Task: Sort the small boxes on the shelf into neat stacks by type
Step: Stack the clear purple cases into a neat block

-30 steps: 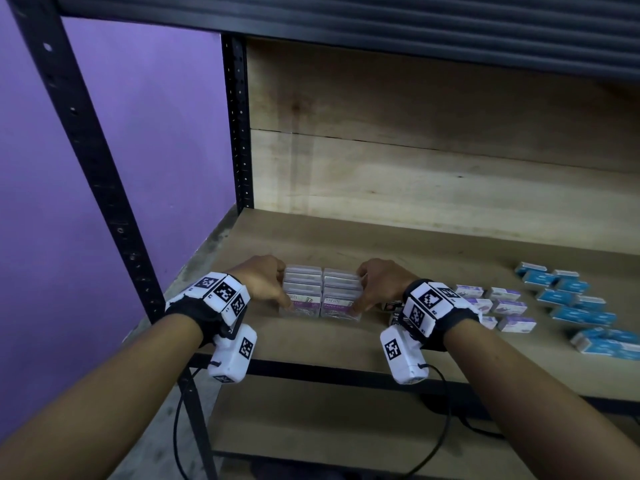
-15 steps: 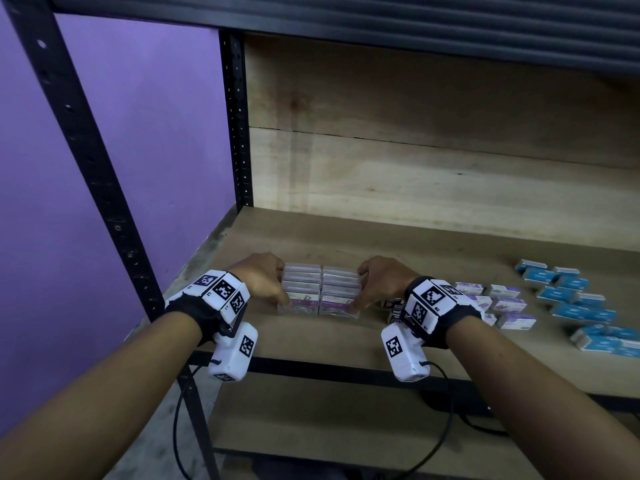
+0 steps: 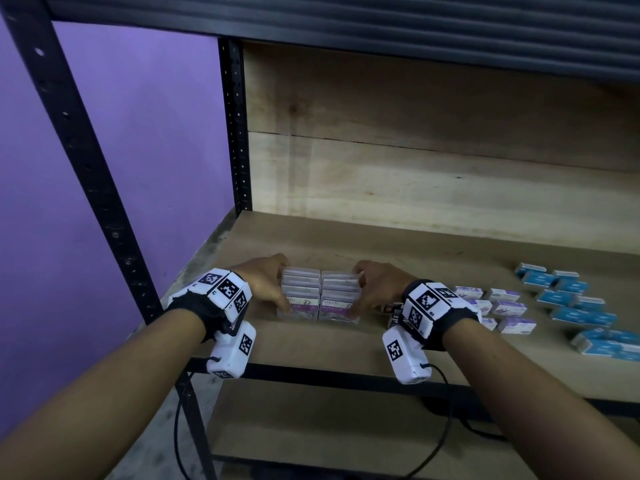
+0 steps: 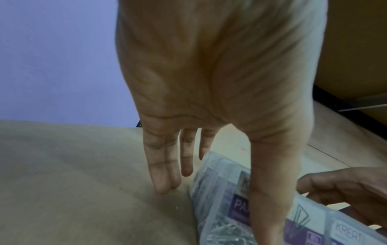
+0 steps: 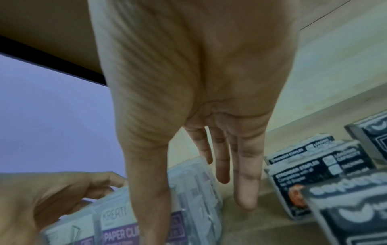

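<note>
Clear paper clip boxes (image 3: 318,296) with purple labels stand in two side-by-side rows near the left of the shelf board (image 3: 346,348). My left hand (image 3: 266,282) presses against the block's left side, its fingers (image 4: 163,165) straight and pointing down to the board, its thumb lying across the front label. My right hand (image 3: 377,285) mirrors it on the right side, fingers (image 5: 245,174) straight, thumb over the front of the boxes (image 5: 194,190). The wrist views show the same boxes (image 4: 220,190) squeezed between both hands.
Dark staple boxes (image 5: 314,174) sit just right of my right hand. Further right lie purple-and-white boxes (image 3: 498,303) and blue boxes (image 3: 571,299), loosely spread. A black upright (image 3: 235,133) and the wooden back panel (image 3: 415,168) bound the shelf; a purple wall (image 3: 138,168) is to the left.
Both hands stay pressed on the sides of the paper clip block; nothing has visibly shifted apart from a slight move of the head view.
</note>
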{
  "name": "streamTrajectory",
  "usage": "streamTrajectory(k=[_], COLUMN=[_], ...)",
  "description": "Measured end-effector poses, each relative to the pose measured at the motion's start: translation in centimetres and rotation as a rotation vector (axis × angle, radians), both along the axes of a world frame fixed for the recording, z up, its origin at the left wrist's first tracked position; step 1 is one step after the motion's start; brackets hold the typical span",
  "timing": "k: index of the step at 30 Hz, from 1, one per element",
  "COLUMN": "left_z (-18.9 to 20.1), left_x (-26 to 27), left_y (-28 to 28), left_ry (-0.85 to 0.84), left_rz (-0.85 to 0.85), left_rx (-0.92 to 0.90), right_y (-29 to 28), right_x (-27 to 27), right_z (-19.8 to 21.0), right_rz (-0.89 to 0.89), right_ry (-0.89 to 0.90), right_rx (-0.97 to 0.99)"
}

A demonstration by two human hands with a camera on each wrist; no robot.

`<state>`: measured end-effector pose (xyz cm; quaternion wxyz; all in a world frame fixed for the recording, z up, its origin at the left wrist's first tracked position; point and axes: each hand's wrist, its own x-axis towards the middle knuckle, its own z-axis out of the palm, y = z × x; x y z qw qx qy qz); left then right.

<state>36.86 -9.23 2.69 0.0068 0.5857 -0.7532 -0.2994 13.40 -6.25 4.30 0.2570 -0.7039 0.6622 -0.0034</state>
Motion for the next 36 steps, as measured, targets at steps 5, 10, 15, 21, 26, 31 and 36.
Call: streamTrajectory(k=[5, 10, 15, 21, 26, 31, 36], left_z=[-0.1, -0.2, -0.2, -0.2, -0.5, -0.5, -0.6], left_x=[-0.8, -0.9, -0.9, -0.8, -0.7, -0.5, -0.4], left_y=[-0.2, -0.5, -0.9, -0.9, -1.0, -1.0, -1.0], left_ry=[0.025, 0.052, 0.040, 0.043, 0.055, 0.056, 0.053], left_rz=[-0.052, -0.060, -0.068, -0.077, -0.080, -0.088, -0.091], left_rx=[0.000, 0.022, 0.027, 0.025, 0.022, 0.022, 0.021], right_y=[-0.2, -0.4, -0.8, -1.0, -1.0, -0.9, -0.7], right_x=[0.2, 0.4, 0.7, 1.1, 1.0, 0.9, 0.9], right_z=[0.0, -0.1, 0.0, -0.4, -0.4, -0.5, -0.6], right_rz=[-0.008, 0.010, 0.061, 0.090, 0.088, 0.081, 0.073], right_ry=[0.004, -0.006, -0.041, -0.044, -0.044, -0.045, -0.056], right_rx=[0.011, 0.017, 0.027, 0.038, 0.019, 0.008, -0.002])
